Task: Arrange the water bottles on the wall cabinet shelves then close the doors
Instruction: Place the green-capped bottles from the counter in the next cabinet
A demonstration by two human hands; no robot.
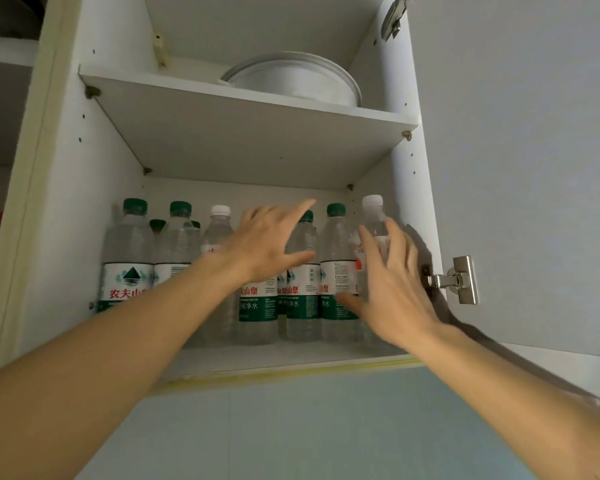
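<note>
The water bottles [257, 271] stand upright in rows on the lower shelf [274, 356]. Left hand [267, 242] and right hand [392, 289] spread open before them, holding nothing, perhaps touching. Open door [520, 168] at three o'clock.

Two bare forearms come up from the bottom corners of the view, with no sleeve, watch, bracelet or glove on either. The left hand [267, 242] and the right hand [392, 292] are bare too, showing no rings; the fingers are slim, and the nails, where they can be seen, look short and plain. The wrists are narrow, and the forearms widen steadily toward the picture's lower edge, where the wide lens makes them look large; nothing of the upper arms or clothing comes into view.
</note>
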